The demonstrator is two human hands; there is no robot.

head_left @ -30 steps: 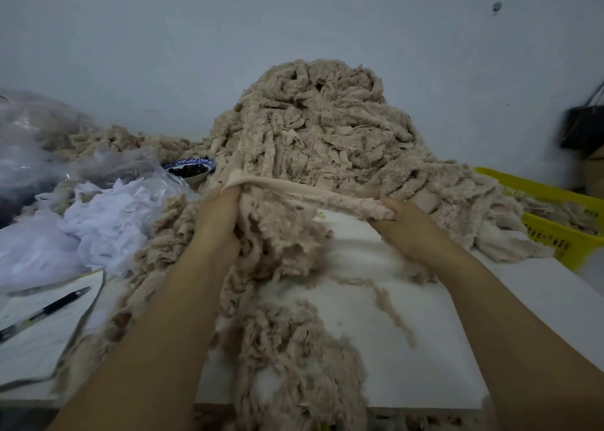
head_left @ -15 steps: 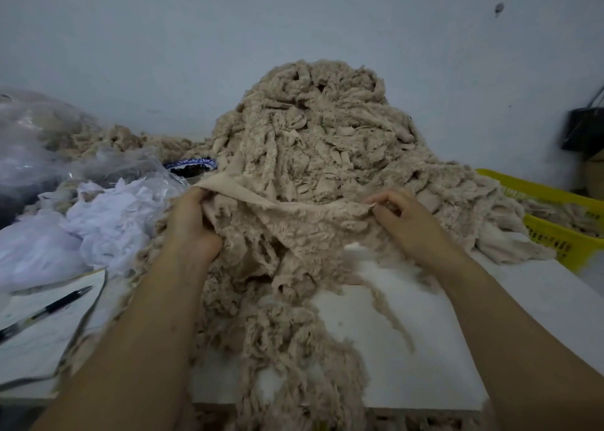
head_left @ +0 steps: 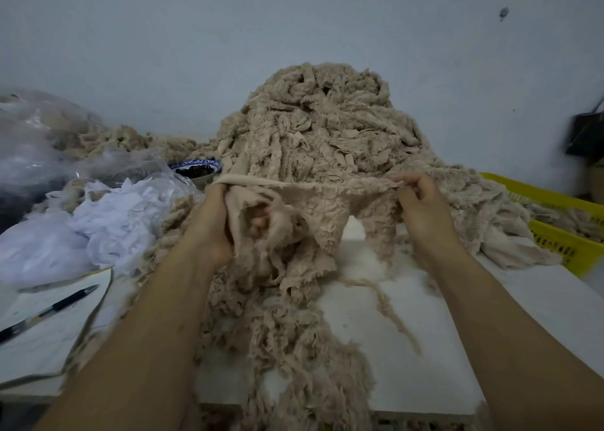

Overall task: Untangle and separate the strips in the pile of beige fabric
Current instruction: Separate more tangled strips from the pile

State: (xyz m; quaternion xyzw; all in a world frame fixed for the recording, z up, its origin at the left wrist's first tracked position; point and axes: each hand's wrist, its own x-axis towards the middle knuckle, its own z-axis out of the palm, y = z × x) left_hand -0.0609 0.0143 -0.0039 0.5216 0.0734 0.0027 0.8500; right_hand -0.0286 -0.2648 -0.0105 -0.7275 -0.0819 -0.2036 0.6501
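Observation:
A tall pile of beige fabric strips (head_left: 327, 129) rises at the back of the white table (head_left: 408, 349). One beige strip (head_left: 313, 190) is stretched level between my hands in front of the pile. My left hand (head_left: 217, 224) grips its left end together with a bunched clump of beige fabric that hangs down. My right hand (head_left: 421, 201) pinches the strip's right end with curled fingers. More tangled strips (head_left: 294, 349) trail from my left hand down over the table's near edge.
White fabric scraps (head_left: 98, 224) and clear plastic bags (head_left: 39, 142) lie at the left. A pen (head_left: 49, 309) rests on paper at the near left. A blue-rimmed bowl (head_left: 196, 169) sits behind my left hand. A yellow basket (head_left: 562, 221) holding beige fabric stands at the right.
Both hands have lifted and moved apart, pulling the strip taut and level. The clump under my left hand has risen off the table.

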